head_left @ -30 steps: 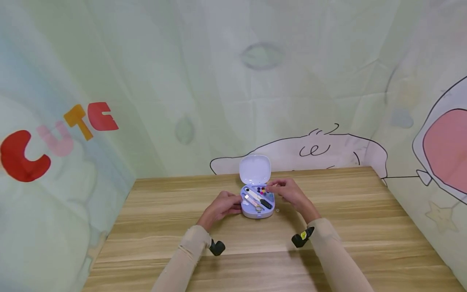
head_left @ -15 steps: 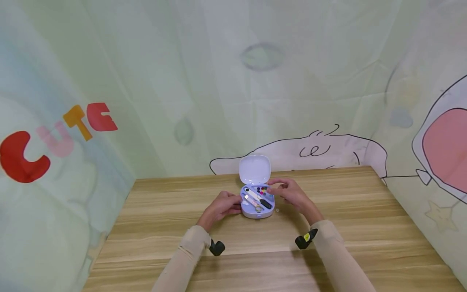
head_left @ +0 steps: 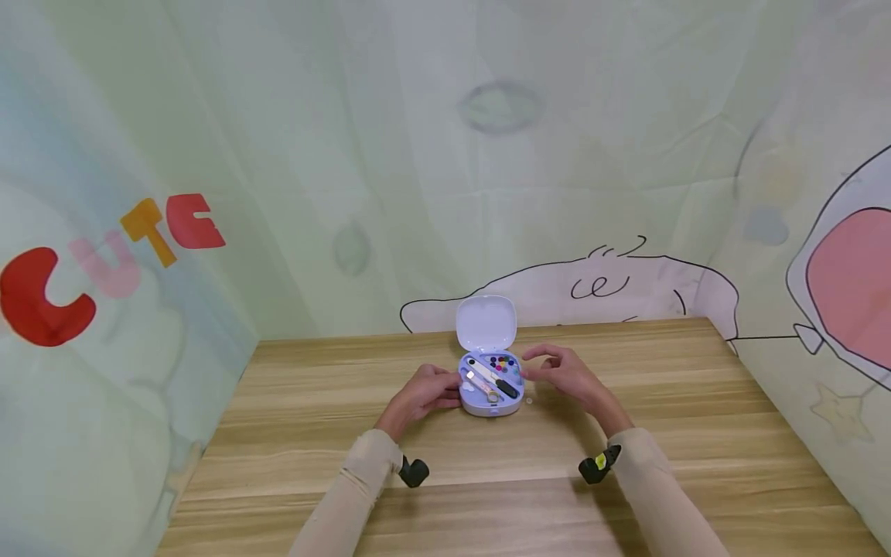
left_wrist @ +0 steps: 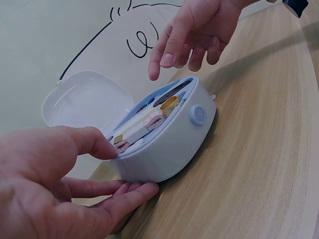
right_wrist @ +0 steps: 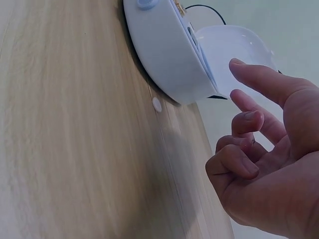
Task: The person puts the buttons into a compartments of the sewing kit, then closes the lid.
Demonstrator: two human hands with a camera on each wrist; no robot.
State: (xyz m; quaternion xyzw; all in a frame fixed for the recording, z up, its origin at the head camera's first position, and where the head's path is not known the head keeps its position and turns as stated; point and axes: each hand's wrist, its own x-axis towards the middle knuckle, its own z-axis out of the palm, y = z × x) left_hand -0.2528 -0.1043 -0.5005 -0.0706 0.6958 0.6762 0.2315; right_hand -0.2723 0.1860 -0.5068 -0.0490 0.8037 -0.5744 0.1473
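A pale blue and white sewing kit box [head_left: 489, 406] stands on the table with its lid [head_left: 486, 323] raised at the back. Inside lie a seam ripper with a black handle [head_left: 507, 387], a pink rolled tape measure [left_wrist: 154, 119], a gold thimble [left_wrist: 170, 104] and several coloured bits, too small to tell. My left hand [head_left: 423, 391] grips the box's left side, thumb [left_wrist: 102, 145] on the rim and fingers low against the wall. Off the box's right side hovers my right hand [head_left: 567, 377], thumb and index apart, other fingers loosely bent, nothing held.
A small white round piece [right_wrist: 157, 104], like a button, lies on the wooden table [head_left: 313, 433] just right of the box. Behind the table hangs a printed cloth [head_left: 313, 155]. Each wrist carries a black camera [head_left: 414, 473].
My right hand has drawn back to the right, from over the box's right compartment to beside the box, uncovering the coloured bits. The left hand and the box have stayed put.
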